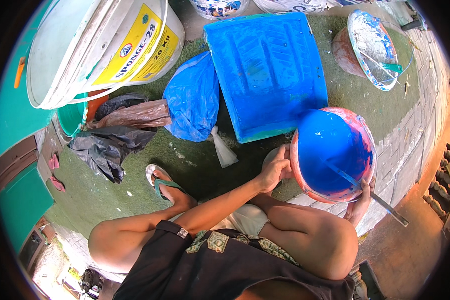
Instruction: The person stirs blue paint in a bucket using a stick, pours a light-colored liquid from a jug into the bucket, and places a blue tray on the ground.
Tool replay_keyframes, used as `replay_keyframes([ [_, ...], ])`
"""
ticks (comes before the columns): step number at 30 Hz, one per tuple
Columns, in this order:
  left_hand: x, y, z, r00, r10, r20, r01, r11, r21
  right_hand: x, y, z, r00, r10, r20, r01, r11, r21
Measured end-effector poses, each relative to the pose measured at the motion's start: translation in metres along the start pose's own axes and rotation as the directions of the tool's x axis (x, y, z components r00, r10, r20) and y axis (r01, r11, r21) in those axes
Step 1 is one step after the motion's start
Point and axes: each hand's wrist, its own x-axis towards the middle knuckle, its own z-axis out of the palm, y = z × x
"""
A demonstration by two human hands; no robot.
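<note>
My left hand (276, 170) is closed on the left edge of a reddish-pink bucket (363, 131), which holds bright blue paint (325, 152). The bucket tilts, its mouth facing up toward me. My right hand (359, 204) grips its lower right rim, the thumb over the edge. A flat paint-smeared stick (391, 210) lies across that rim beside the right thumb, one end in the paint and the other sticking out. Just beyond the bucket lies a ribbed panel-like piece (265, 70) coated in wet-looking blue; their edges overlap in view, and whether they touch I cannot tell.
A blue plastic bag (194, 97) with a knotted clear end lies left of the panel, near crumpled dark bags (110, 145). A big white pail (170, 55) stands at the far left. At the far right is a paint-crusted bucket (347, 52). My sandalled foot (170, 187) rests on green matting.
</note>
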Motion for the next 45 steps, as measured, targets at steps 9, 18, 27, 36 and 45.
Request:
replay_keyframes([
  [9,0.002,-0.002,-0.002,1.0,0.001,0.006,-0.002,1.0,0.008,-0.001,-0.005,0.006,0.999,0.001,0.042,0.0,1.0,-0.017],
  [18,0.003,-0.003,-0.003,1.0,-0.006,-0.001,0.006,1.0,0.002,0.001,-0.004,0.004,0.997,-0.022,0.079,0.022,1.0,0.0],
  [27,0.001,0.001,-0.001,1.0,-0.01,-0.015,0.01,1.0,-0.006,-0.001,-0.008,0.006,0.997,-0.011,0.076,0.013,1.0,-0.017],
  [36,0.003,-0.001,-0.002,0.999,-0.012,-0.036,0.011,1.0,-0.012,-0.001,-0.009,0.007,0.997,-0.015,0.075,0.016,1.0,-0.006],
  [45,0.004,-0.002,-0.003,0.999,-0.013,-0.032,0.013,1.0,0.009,-0.006,-0.011,0.017,0.999,-0.032,-0.002,0.032,0.999,-0.02],
])
